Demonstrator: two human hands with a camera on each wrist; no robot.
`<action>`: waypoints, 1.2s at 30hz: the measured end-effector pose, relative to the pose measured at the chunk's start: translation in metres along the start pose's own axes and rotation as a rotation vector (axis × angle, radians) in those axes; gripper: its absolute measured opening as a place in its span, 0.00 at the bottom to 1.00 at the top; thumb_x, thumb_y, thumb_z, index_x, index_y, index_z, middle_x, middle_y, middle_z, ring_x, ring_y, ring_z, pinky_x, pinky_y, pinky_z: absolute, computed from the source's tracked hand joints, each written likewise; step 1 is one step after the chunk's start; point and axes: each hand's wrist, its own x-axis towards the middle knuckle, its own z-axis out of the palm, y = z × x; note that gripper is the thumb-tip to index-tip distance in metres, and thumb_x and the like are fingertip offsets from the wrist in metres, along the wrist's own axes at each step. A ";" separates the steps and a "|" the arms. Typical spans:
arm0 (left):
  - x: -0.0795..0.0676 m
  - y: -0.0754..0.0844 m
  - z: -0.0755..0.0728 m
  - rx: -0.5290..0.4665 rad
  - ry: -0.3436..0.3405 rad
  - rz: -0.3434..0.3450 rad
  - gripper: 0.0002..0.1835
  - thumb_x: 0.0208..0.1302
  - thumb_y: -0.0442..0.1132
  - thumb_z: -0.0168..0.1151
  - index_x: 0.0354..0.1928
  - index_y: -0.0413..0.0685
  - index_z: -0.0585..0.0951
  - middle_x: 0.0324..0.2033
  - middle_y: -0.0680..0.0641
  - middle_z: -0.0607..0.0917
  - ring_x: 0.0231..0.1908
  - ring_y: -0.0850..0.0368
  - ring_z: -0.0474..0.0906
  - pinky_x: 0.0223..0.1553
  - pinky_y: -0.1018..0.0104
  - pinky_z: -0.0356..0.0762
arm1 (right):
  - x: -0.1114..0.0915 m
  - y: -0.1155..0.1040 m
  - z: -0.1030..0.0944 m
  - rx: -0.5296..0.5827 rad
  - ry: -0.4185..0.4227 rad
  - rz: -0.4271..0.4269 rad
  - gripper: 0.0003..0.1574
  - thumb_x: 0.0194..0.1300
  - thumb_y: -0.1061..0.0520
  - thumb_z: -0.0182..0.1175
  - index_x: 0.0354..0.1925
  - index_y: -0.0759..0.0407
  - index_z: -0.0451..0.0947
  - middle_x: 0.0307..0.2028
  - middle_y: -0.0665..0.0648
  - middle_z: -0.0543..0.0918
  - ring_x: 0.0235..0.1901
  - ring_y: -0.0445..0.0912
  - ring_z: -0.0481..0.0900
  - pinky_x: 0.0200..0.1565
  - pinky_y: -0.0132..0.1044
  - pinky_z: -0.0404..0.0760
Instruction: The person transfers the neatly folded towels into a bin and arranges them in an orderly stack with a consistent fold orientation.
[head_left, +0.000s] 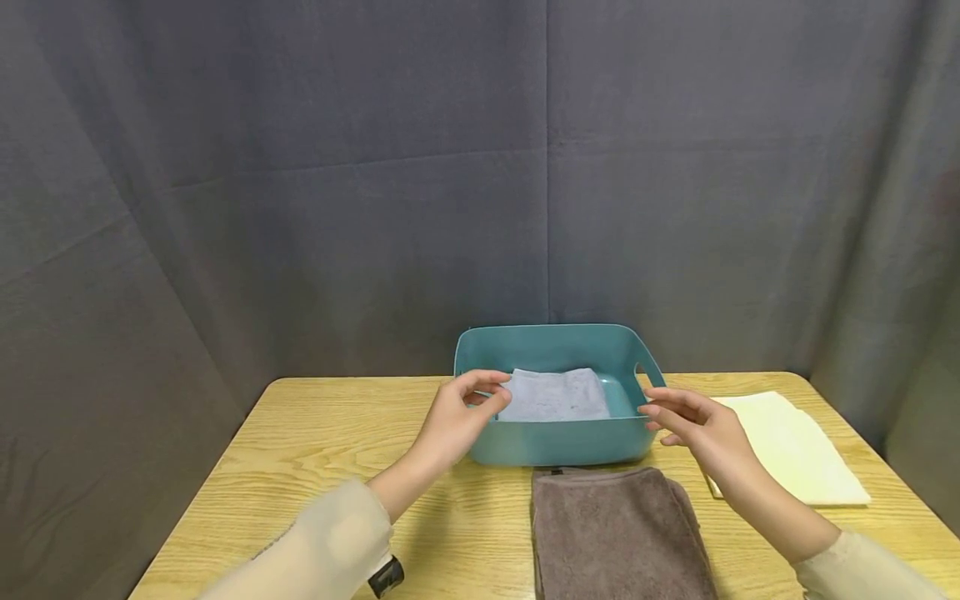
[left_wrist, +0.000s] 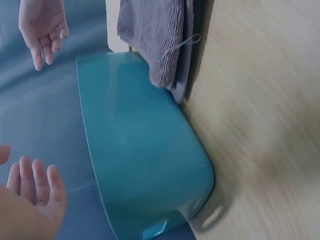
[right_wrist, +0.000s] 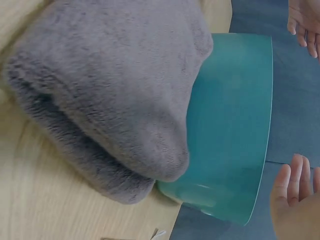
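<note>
A teal plastic basket stands toward the table's far edge, with a folded pale blue-grey towel lying inside it. Over the basket's left end, my left hand hovers with fingers loosely bent and nothing in them. My right hand is raised at the opposite end, near the handle hole, also holding nothing. Both palms face inward in the wrist views, clear of the basket wall. Directly in front of the basket lies a folded brown towel, plush and layered in the right wrist view.
To the right, partly behind my right forearm, a folded pale yellow cloth lies on the wood-grain table. A grey curtain hangs just behind the table's far edge and along both sides.
</note>
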 end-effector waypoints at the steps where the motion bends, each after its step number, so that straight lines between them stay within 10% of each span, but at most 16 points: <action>1: -0.002 0.000 0.001 -0.001 -0.005 0.003 0.14 0.68 0.41 0.64 0.53 0.48 0.84 0.42 0.49 0.84 0.43 0.52 0.76 0.42 0.60 0.76 | -0.001 0.001 -0.001 -0.007 0.000 0.002 0.33 0.69 0.45 0.63 0.63 0.65 0.73 0.45 0.44 0.85 0.39 0.38 0.84 0.40 0.35 0.82; 36: -0.046 -0.021 0.037 -0.239 -0.140 -0.170 0.14 0.67 0.38 0.64 0.53 0.42 0.83 0.38 0.51 0.82 0.38 0.58 0.78 0.39 0.59 0.78 | -0.027 0.044 -0.022 -0.050 0.013 0.133 0.32 0.68 0.43 0.63 0.60 0.62 0.76 0.43 0.47 0.86 0.39 0.40 0.83 0.39 0.36 0.82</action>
